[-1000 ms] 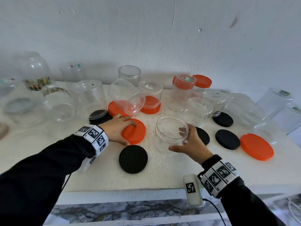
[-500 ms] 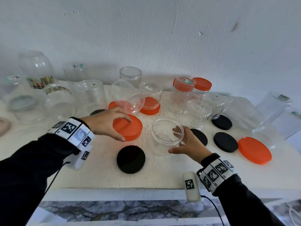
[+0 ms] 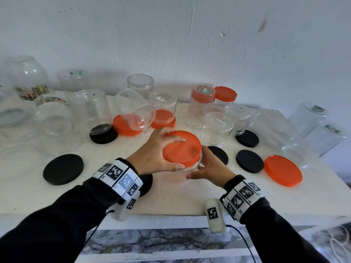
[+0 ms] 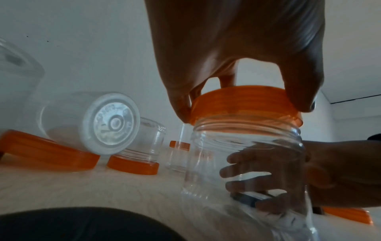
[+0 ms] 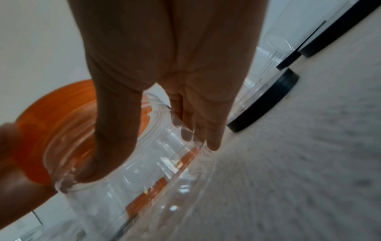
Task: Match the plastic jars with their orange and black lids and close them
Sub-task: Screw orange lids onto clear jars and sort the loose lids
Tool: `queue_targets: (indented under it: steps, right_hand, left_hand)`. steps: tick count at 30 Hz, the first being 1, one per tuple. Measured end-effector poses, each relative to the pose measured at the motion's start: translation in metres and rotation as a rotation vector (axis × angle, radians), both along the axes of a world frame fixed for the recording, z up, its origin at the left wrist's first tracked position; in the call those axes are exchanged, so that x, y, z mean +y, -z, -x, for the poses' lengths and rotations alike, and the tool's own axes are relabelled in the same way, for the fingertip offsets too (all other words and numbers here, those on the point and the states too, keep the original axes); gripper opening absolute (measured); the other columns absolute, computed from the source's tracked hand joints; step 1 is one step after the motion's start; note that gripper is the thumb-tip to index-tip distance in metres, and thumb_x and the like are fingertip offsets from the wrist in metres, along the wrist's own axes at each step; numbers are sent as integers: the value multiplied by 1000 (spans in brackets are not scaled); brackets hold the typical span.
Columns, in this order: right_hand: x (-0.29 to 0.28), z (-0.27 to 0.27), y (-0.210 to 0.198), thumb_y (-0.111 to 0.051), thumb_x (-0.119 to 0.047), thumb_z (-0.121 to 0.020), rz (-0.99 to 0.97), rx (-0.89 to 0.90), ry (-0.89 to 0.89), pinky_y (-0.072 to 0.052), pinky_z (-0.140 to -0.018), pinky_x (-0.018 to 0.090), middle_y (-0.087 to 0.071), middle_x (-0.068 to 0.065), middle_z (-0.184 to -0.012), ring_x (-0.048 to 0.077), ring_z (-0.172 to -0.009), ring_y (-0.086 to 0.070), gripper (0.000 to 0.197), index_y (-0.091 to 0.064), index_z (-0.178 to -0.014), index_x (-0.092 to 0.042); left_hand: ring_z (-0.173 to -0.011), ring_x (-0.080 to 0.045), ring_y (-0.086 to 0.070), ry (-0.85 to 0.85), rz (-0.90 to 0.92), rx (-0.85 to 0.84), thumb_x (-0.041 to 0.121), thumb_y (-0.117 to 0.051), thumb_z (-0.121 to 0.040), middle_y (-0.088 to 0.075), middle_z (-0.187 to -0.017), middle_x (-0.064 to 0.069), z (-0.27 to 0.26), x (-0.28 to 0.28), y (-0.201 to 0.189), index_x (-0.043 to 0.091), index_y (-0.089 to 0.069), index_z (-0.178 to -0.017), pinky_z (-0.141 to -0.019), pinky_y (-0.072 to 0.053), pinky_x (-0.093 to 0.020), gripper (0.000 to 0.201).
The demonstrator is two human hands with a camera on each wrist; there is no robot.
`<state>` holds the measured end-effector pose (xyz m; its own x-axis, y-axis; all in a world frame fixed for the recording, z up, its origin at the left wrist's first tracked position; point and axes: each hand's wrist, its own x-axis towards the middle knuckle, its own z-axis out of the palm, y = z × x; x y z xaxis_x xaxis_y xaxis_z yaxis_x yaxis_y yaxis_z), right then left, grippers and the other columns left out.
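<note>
Around the centre of the head view the white table [image 3: 171,198] is crowded. A tilted clear jar [image 3: 135,111] leans on an orange lid [image 3: 123,126] just up and left of the hands, with an inverted jar on another orange lid [image 3: 163,118] beside it. Loose black lids lie at lower left [image 3: 63,168], at centre left [image 3: 103,133] and right of centre [image 3: 249,161], and one more black lid [image 3: 218,153] sits just behind the right hand. A loose orange lid [image 3: 283,172] lies at the right. An upturned jar [image 3: 216,128] stands close behind the hands, and taller clear jars line the wall at upper left.

The clear jar [image 4: 245,163] being closed stands upright in the middle of the frame, its long axis vertical and its mouth upward. The large orange lid [image 3: 182,147] sits flat over that mouth. The left hand [image 3: 153,150] grips this lid from above, thumb and fingers curled around the rim. The right hand [image 3: 210,168] holds the jar's wall from the right, its fingers [image 4: 243,172] wrapped around the far side and showing through the plastic.
</note>
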<state>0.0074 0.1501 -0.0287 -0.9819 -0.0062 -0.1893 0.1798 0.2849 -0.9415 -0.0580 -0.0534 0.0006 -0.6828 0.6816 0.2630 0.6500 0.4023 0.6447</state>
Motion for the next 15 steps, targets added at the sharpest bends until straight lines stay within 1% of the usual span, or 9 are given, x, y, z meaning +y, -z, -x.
queue_targets:
  steps: [2, 6, 9, 10, 13, 15]
  right_hand:
    - [5, -3, 1, -83, 1, -60, 0, 3, -12, -44, -100, 32, -53, -6, -123, 8, -120, -50, 87, -37, -131, -21]
    - [14, -9, 2, -84, -1, -59, -18, 11, -19, -44, -98, 30, -53, -4, -124, 8, -119, -50, 87, -38, -130, -23]
    - [22, -13, 2, -85, -2, -59, -31, 13, -18, -44, -98, 30, -53, -6, -122, 9, -117, -51, 87, -38, -129, -23]
    - [24, -15, 2, -85, -2, -59, -34, 15, -17, -44, -98, 30, -53, -7, -121, 9, -117, -51, 86, -37, -128, -24]
    - [32, -19, 1, -85, -4, -60, -48, 25, -17, -44, -97, 28, -53, -10, -120, 8, -116, -51, 85, -37, -127, -27]
    - [36, -20, 1, -85, -5, -59, -58, 33, -11, -44, -96, 28, -53, -9, -121, 8, -117, -51, 86, -37, -127, -27]
  left_hand:
    - [-123, -1, -22, -4, 18, 8, 69, -59, -49, -31, -139, 4, -3, 9, 0, 33, -52, -124, -102, -19, -23, 84]
    - [-122, -1, -20, 15, 48, 4, 70, -59, -49, -30, -139, 4, -9, 21, 1, 32, -52, -125, -101, -19, -22, 86]
    - [-123, -2, -20, 22, 52, -6, 68, -63, -49, -30, -139, 4, -12, 29, 1, 32, -52, -125, -102, -19, -23, 85]
    - [-124, -2, -20, 26, 62, -13, 65, -68, -51, -29, -139, 4, -13, 32, 1, 33, -52, -125, -102, -20, -23, 82]
    - [-123, -2, -17, 41, 114, -31, 48, -81, -59, -27, -140, 3, -15, 42, -1, 33, -50, -126, -102, -20, -24, 76]
    - [-122, -1, -16, 42, 125, -38, 41, -82, -63, -26, -141, 4, -16, 47, -1, 33, -49, -127, -101, -19, -24, 73]
